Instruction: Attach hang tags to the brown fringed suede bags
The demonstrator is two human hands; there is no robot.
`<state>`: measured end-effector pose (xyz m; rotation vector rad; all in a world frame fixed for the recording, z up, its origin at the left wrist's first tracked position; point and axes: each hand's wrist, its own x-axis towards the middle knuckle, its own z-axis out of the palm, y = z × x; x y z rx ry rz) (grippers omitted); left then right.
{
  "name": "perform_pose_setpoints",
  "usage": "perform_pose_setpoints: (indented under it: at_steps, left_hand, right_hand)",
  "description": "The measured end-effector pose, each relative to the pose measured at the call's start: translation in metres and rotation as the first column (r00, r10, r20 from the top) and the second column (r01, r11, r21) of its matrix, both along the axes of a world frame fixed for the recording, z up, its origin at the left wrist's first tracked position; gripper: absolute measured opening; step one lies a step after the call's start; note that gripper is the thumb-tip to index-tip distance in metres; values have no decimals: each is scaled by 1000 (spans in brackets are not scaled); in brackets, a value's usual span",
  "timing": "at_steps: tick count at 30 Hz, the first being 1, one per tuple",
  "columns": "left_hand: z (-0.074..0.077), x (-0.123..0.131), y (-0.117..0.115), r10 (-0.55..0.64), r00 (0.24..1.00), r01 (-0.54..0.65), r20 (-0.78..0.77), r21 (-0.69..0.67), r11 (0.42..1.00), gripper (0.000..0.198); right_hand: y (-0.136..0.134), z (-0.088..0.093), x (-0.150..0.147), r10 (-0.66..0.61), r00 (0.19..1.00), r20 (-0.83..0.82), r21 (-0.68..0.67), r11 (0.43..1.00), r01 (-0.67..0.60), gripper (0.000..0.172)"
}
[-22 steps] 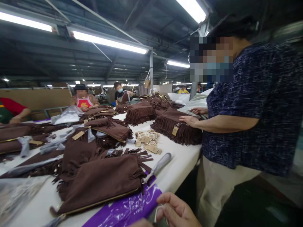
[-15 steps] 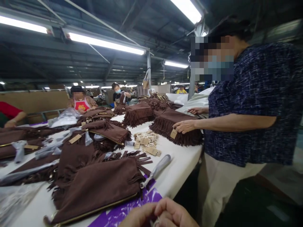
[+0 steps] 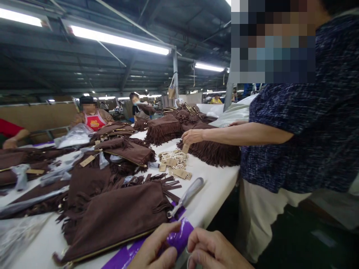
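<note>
My left hand (image 3: 157, 248) is at the bottom edge, its thumb and index finger apart with nothing visible between them. Behind its fingertips lies shiny purple plastic (image 3: 179, 235); I cannot tell whether they touch it. Close by on the right, my right hand (image 3: 214, 246) has its fingers curled in a pinch, with a thin white string (image 3: 188, 259) looping out below them. A brown fringed bag (image 3: 120, 216) with a gold zipper lies flat just beyond my hands. From its corner a strap wrapped in clear plastic (image 3: 186, 196) stretches over the white table (image 3: 215, 196).
Tan tags with white strings (image 3: 174, 164) lie piled mid-table. More brown fringed bags (image 3: 164, 129) are stacked behind. On the right a co-worker (image 3: 280, 149) leans over a bag, holding a tag (image 3: 185, 148). Other people work across the table.
My hands have moved apart and slightly up; the fingertips were together around the string before. The co-worker's hand with the tag has shifted left, and that body fills more of the view.
</note>
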<state>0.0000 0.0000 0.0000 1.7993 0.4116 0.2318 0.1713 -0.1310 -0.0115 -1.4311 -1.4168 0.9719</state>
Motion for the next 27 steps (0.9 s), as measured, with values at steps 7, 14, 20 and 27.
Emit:
perform_pose_setpoints:
  at_steps: [7, 14, 20, 27]
  left_hand:
    - [-17, 20, -18, -180, 983, 184, 46, -356, 916, 69]
    - [-39, 14, -10, 14, 990, -62, -143, -340, 938, 68]
    - [-46, 18, -1, 74, 993, -105, -87, -430, 897, 67]
    - [-54, 17, 3, 81, 996, -94, -47, -508, 856, 62]
  right_hand:
    - [4, 14, -5, -97, 986, 133, -6, 995, 99, 5]
    - [0, 12, -6, -107, 956, 272, 61, 994, 94, 15]
    - [9, -9, -2, -91, 937, 336, 189, 982, 28, 26]
    - [16, -27, -7, -198, 913, 357, 182, 973, 140, 21]
